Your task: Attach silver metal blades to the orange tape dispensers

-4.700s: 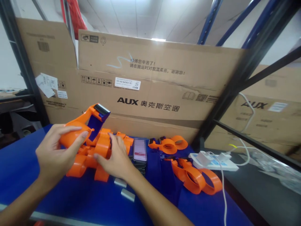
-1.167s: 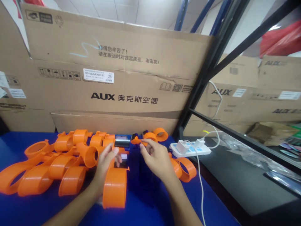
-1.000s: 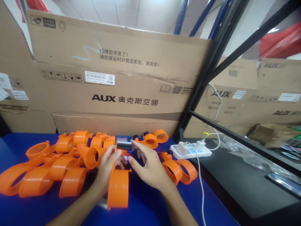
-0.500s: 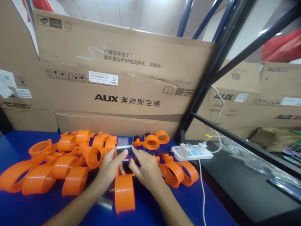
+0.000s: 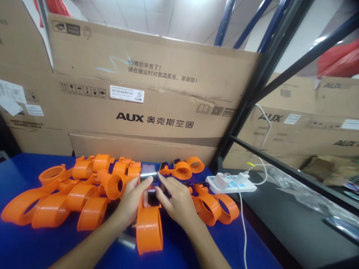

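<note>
Cardboard boxes (image 5: 157, 93) marked AUX wall off the back, with more stacked behind a black rack (image 5: 252, 101) at right. Below them runs a blue table (image 5: 33, 246), and beside it a black bench (image 5: 280, 231). A pile (image 5: 64, 194) of roughly ten orange loops lies at left, and four loops (image 5: 213, 205) at right. Between them, one orange dispenser (image 5: 149, 231) stands on the table. The left hand (image 5: 131, 201) and right hand (image 5: 175, 203) are both closed on its far end, fingertips nearly meeting. One power strip (image 5: 231, 185) holds two chargers (image 5: 220, 178). One phone (image 5: 147, 168) lies behind the hands.
</note>
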Available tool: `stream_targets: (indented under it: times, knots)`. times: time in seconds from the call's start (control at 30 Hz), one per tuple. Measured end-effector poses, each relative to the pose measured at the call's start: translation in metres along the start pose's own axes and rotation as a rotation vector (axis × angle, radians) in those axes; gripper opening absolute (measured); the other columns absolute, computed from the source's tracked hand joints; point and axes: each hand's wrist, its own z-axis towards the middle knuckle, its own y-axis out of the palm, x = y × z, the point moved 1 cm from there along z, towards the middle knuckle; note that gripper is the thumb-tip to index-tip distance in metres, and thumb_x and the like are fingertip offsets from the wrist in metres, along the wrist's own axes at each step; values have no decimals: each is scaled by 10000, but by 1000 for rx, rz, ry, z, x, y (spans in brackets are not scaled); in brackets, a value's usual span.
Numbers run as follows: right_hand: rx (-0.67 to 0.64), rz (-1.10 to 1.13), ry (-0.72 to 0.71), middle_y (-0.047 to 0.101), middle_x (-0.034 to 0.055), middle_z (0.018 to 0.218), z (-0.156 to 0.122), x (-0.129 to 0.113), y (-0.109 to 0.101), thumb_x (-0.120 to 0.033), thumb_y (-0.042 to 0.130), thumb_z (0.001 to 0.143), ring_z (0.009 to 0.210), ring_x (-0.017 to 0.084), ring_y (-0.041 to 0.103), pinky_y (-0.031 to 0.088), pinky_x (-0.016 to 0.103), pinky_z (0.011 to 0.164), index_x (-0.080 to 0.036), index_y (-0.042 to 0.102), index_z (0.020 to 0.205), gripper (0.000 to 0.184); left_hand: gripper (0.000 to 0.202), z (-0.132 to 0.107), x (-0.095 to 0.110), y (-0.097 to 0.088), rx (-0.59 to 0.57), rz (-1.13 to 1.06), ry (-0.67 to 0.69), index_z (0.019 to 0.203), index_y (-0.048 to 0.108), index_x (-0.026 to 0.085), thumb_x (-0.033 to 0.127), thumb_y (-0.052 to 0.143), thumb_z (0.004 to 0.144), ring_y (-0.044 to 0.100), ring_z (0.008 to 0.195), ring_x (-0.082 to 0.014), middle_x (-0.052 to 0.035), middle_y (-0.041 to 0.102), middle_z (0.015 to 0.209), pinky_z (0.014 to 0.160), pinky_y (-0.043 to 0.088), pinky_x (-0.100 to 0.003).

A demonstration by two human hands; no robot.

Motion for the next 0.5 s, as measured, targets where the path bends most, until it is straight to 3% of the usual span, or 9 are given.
stream_targets:
  times: [0.1,0.23,0.5]
  knots:
    - [-50,11,-33,755,92,941,3,2,-5,-256,574,988,806,224,704,594,343,718,-181,611,1383,403,420,0,2,1,25,-82,-69,728,566,190,539,785,808,421,368,-81,53,493,416,425,357,-188]
    - [-51,-56,-62,769,115,1038,2,3,-1,-173,546,954,851,234,702,599,366,764,-155,600,1378,427,441,-2,5,4,38,-151,-135,714,563,185,539,820,771,442,377,-90,46,502,436,424,362,-201]
    - [50,-251,-93,756,121,882,-7,0,15,-82,520,892,737,228,683,578,343,685,-79,636,1276,401,390,-8,8,11,20,-126,-109,702,630,154,457,871,743,465,385,-74,36,520,433,445,381,-176]
